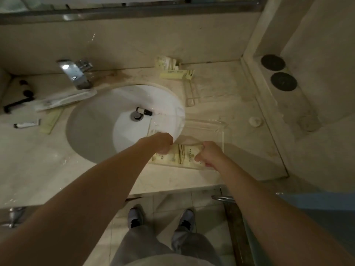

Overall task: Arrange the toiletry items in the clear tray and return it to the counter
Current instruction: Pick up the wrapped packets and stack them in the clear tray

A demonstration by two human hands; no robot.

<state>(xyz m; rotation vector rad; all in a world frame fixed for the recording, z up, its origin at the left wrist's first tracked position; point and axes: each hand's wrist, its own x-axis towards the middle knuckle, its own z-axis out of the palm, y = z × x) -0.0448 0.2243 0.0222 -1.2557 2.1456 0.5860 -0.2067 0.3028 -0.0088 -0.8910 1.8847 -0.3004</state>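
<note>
A clear tray (215,129) sits on the counter at the sink's right rim, partly over the basin. Several pale yellow toiletry packets (179,155) lie along its near side. My left hand (163,142) is closed on the packets' left end. My right hand (208,153) is closed on their right end, at the tray's near right corner. More yellow packets (177,73) lie against the back wall. A long wrapped packet (65,100) and a small white tube (26,124) lie left of the sink. A small dark-capped bottle (144,111) rests in the basin by the drain.
The white sink (107,120) and chrome faucet (76,73) fill the counter's left middle. A second clear holder (192,93) stands behind the tray. A small white round cap (255,121) lies to the right. Two dark round discs (278,72) sit on the right ledge.
</note>
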